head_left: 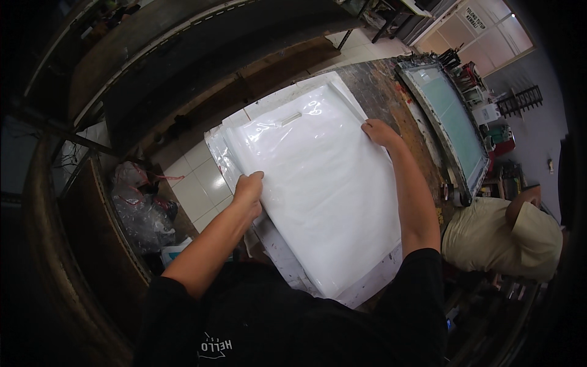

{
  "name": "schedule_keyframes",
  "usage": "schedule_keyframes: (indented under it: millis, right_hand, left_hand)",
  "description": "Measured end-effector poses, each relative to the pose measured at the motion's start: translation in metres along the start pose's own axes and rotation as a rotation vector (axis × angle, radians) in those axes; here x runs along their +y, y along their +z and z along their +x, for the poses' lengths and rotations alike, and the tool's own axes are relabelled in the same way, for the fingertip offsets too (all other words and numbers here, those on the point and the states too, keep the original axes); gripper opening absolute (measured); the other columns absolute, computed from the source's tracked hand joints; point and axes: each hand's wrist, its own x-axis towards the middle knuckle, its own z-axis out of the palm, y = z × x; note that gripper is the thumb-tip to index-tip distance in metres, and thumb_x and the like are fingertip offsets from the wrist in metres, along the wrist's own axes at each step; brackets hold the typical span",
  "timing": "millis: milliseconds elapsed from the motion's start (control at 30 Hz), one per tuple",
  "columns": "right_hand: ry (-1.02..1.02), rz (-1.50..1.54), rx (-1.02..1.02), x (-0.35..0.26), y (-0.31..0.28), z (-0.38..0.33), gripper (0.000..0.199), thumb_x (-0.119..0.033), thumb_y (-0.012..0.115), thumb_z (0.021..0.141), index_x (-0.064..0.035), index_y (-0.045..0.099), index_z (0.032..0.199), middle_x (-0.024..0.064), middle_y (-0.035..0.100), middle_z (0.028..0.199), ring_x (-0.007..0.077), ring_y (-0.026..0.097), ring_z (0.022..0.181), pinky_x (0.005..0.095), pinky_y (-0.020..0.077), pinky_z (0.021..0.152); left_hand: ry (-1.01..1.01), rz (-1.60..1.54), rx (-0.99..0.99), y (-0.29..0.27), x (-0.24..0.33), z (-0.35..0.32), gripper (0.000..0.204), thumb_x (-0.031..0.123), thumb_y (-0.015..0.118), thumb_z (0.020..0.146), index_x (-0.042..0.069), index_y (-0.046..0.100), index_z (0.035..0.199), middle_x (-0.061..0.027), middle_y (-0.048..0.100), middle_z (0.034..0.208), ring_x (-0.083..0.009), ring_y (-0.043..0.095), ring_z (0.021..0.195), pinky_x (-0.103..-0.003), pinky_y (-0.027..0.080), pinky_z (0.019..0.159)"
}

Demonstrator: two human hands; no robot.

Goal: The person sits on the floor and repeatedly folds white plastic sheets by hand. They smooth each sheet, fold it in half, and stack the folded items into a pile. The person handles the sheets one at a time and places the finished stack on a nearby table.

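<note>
- A stack of white plastic bags [324, 196] lies flat on a dark, paint-stained worktable [382, 92], and it is the landmark for everything else here.
- The stack is a large pale rectangle, glossy and slightly translucent, with soft wrinkles and bright glare patches near its far end; a narrow slot-shaped handle cut-out shows close to that far edge.
- Under the stack lies a white sheet whose smudged margins stick out past the stack's near and left edges.
- The left hand [249, 191] is closed on the stack's left edge, fingers curled over the top and pinching the layers.
- The right hand [380, 133] rests on the stack's far right corner, fingers bent down onto the plastic; whether it grips or only presses, I cannot tell.
- Just right of the stack, on the same table, a framed printing screen [449, 125] with greenish mesh lies flat.
- Beyond the stack's near right corner sits another person in a cream shirt [501, 238].
- Left of the stack, down on the tiled floor, is a heap of clear crumpled plastic [137, 211].
</note>
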Motion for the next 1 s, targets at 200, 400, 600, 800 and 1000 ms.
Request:
schedule_keyframes:
  millis: [200, 400, 600, 800, 1000]
  right_hand:
    - [0.065, 0.063, -0.050, -0.009, -0.004, -0.007, 0.043, -0.031, 0.048, 0.091, 0.0008, 0.058, 0.118, 0.0215, 0.058, 0.121, 0.0353, 0.055, 0.112, 0.0395, 0.0402, 0.097]
    - [0.047, 0.016, -0.068, -0.010, -0.002, -0.004, 0.045, -0.032, 0.050, 0.090, 0.0015, 0.058, 0.119, 0.0218, 0.059, 0.120, 0.0339, 0.055, 0.112, 0.0393, 0.0403, 0.097]
    - [0.123, 0.151, -0.017, -0.015, -0.003, -0.019, 0.056, -0.034, 0.054, 0.090, 0.0034, 0.047, 0.131, 0.0209, 0.052, 0.131, 0.0313, 0.051, 0.119, 0.0371, 0.0373, 0.102]
    - [0.009, 0.282, 0.449, -0.021, 0.009, -0.095, 0.058, -0.031, 0.061, 0.088, 0.0042, 0.045, 0.132, 0.0223, 0.049, 0.133, 0.0323, 0.048, 0.124, 0.0359, 0.0379, 0.102]
    - [0.243, 0.482, 0.872, 0.005, 0.058, -0.255, 0.053, -0.019, 0.061, 0.088, 0.0043, 0.044, 0.132, 0.0228, 0.052, 0.131, 0.0279, 0.052, 0.120, 0.0328, 0.0406, 0.098]
  left_hand:
    - [-0.001, -0.019, 0.014, 0.003, 0.002, -0.006, 0.045, 0.015, 0.046, 0.093, -0.014, 0.038, 0.126, -0.0253, 0.051, 0.122, -0.0365, 0.055, 0.108, -0.046, 0.047, 0.092]
    - [0.004, -0.013, -0.008, -0.008, -0.015, 0.018, 0.048, 0.014, 0.050, 0.089, -0.015, 0.035, 0.125, -0.0258, 0.049, 0.121, -0.0353, 0.057, 0.106, -0.045, 0.050, 0.087]
    - [0.055, 0.187, 0.019, -0.018, 0.005, -0.011, 0.056, 0.019, 0.057, 0.084, -0.014, 0.037, 0.125, -0.0238, 0.050, 0.119, -0.0318, 0.057, 0.103, -0.041, 0.050, 0.083]
    - [1.059, 0.681, 0.312, -0.058, 0.041, 0.032, 0.053, 0.024, 0.064, 0.080, -0.008, 0.050, 0.119, -0.0210, 0.055, 0.107, -0.0314, 0.055, 0.095, -0.038, 0.043, 0.088]
    - [1.084, 1.089, -0.204, 0.018, 0.144, 0.101, 0.058, 0.032, 0.062, 0.081, -0.007, 0.050, 0.121, -0.0248, 0.059, 0.112, -0.0346, 0.057, 0.105, -0.039, 0.043, 0.091]
